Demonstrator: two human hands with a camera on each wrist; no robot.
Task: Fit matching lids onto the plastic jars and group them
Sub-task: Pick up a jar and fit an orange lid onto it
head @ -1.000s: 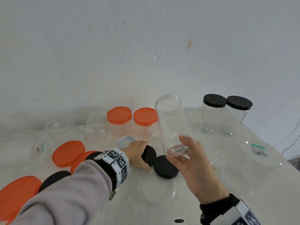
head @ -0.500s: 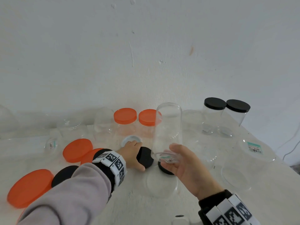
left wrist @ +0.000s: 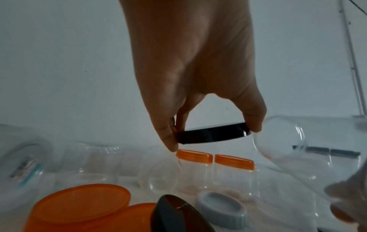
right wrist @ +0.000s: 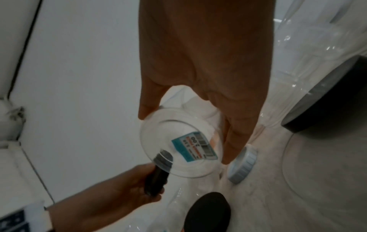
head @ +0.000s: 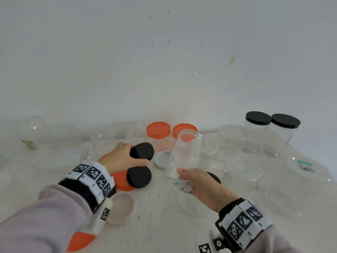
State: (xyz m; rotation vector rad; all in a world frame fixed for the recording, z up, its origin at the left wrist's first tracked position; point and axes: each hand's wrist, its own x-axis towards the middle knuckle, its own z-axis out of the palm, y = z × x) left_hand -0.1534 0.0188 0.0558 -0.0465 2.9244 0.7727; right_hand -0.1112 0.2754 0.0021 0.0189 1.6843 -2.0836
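Observation:
My left hand (head: 125, 157) pinches a black lid (head: 142, 151) by its rim, lifted off the table; the left wrist view shows that black lid (left wrist: 212, 134) between thumb and fingers. My right hand (head: 200, 183) grips a tall clear jar (head: 184, 156) near its base, tilted with its open mouth away from me, just right of the lid. Seen from the right wrist, the jar base (right wrist: 178, 146) carries a teal price label. A second black lid (head: 139, 177) lies on an orange lid (head: 120, 179) below my left hand.
Two orange-lidded jars (head: 158, 132) stand at the back centre, two black-lidded jars (head: 271, 128) at the back right. A grey lid (head: 164, 159), a third black lid (head: 214, 177), a pale pink lid (head: 122, 207) and several clear jars crowd the white table (head: 164, 216).
My left hand has lifted the black lid off the table and brought it up near the jar's mouth. The right hand has tilted the jar and drawn it closer to me.

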